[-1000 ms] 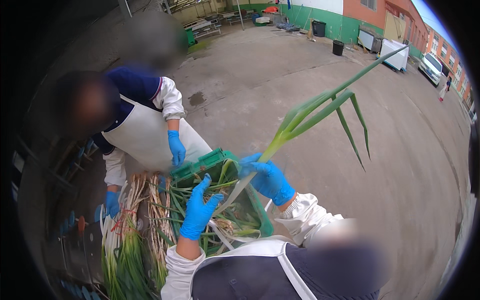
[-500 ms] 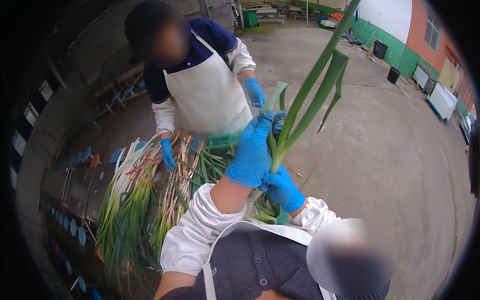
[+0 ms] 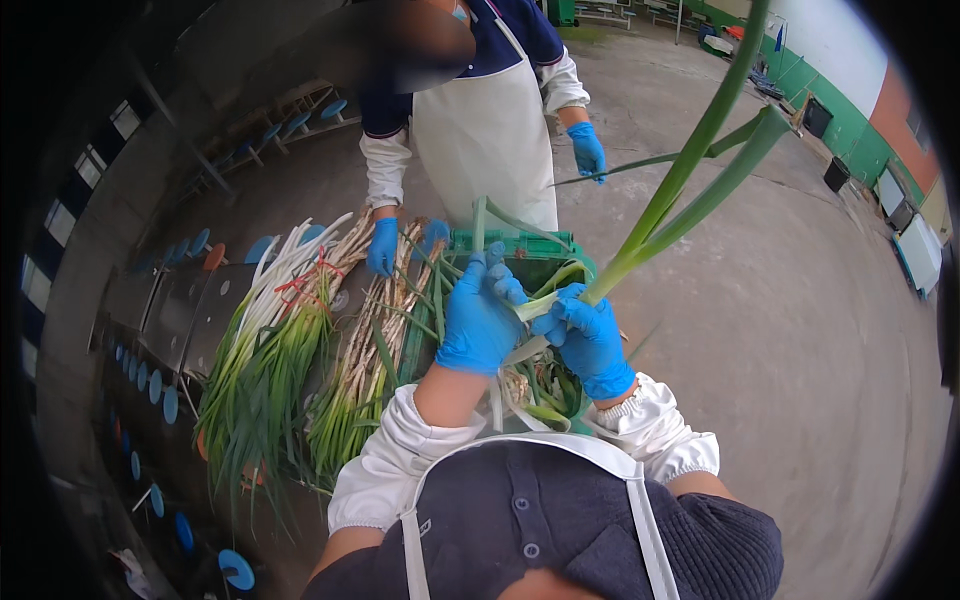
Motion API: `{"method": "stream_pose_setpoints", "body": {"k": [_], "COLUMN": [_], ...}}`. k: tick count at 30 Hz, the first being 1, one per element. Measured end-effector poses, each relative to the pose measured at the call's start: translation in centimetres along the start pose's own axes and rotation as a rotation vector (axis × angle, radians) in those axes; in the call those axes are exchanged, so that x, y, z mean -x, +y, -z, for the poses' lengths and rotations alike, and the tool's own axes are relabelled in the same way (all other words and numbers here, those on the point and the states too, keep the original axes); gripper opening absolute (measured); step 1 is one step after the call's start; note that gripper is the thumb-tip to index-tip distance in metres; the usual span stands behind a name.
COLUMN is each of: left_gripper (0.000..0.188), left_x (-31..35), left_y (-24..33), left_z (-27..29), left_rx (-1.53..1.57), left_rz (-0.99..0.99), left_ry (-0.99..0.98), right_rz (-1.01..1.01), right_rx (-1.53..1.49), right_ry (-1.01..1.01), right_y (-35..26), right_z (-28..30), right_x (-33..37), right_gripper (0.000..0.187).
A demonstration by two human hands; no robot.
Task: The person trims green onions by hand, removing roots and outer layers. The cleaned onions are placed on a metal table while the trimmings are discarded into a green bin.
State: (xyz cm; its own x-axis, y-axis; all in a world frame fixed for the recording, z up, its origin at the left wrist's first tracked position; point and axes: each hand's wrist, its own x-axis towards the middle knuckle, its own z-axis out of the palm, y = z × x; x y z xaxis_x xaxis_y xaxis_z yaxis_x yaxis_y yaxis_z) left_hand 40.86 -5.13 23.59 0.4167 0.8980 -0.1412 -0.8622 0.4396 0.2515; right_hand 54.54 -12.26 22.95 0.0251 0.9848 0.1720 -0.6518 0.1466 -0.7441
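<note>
In front of my chest, my right hand (image 3: 592,345), in a blue glove, grips a large leek (image 3: 650,225). Its thick green leaves rise to the upper right, with one bent over. My left hand (image 3: 480,312), also gloved, pinches a pale outer leaf (image 3: 538,306) that stretches between both hands; its green end (image 3: 479,225) sticks up past my fingers. Below my hands a green crate (image 3: 510,242) holds leaf scraps and peelings (image 3: 545,390).
On the table to the left lie a bundle of cleaned leeks (image 3: 265,355) tied with red string and a row of untrimmed ones (image 3: 365,345). Across stands a co-worker in a white apron (image 3: 485,150), one gloved hand (image 3: 382,247) on the untrimmed leeks. Concrete floor (image 3: 780,400) spreads rightward.
My hands, together on the stalk before, have moved apart. The leek has swung to the right with my right hand, and the leaf is drawn out to the left. The view has shifted, showing more crate.
</note>
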Motion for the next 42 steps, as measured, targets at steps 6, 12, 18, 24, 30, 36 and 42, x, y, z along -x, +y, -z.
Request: {"method": "stream_pose_setpoints", "body": {"k": [6, 12, 18, 24, 30, 36, 42], "left_gripper": [0.033, 0.037, 0.047, 0.070, 0.073, 0.033, 0.033], "left_x": [0.7, 1.3, 0.6, 0.9, 2.9, 3.5, 3.8], "left_y": [6.6, 11.9, 6.7, 1.2, -4.2, -2.6, -2.7], "left_z": [1.3, 4.6, 18.9, 8.6, -5.5, -5.1, -4.2], "left_rx": [-0.194, -0.659, -2.157, -1.589, -1.545, -1.573, -1.830], "left_rz": [-0.120, -0.504, -0.097, 0.203, -0.165, -0.318, -0.366], "left_ry": [-0.238, 0.175, 0.216, -0.344, -0.640, -0.423, -0.405], "right_rz": [-0.014, 0.069, 0.036, -0.090, -0.045, -0.181, 0.253], "right_rx": [0.355, 0.329, 0.368, 0.550, 0.918, 0.362, 0.067], "right_ry": [0.038, 0.281, 0.149, -0.020, -0.291, -0.350, -0.076], "right_y": [0.6, -5.1, -6.5, -4.3, 1.0, -6.9, -13.1], "right_z": [0.9, 4.1, 5.5, 4.2, 2.5, 0.4, -1.6], "right_x": [0.0, 2.0, 4.1, 3.0, 2.4, 2.4, -1.7], "right_gripper": [0.031, 0.028, 0.029, 0.025, 0.036, 0.071, 0.065]}}
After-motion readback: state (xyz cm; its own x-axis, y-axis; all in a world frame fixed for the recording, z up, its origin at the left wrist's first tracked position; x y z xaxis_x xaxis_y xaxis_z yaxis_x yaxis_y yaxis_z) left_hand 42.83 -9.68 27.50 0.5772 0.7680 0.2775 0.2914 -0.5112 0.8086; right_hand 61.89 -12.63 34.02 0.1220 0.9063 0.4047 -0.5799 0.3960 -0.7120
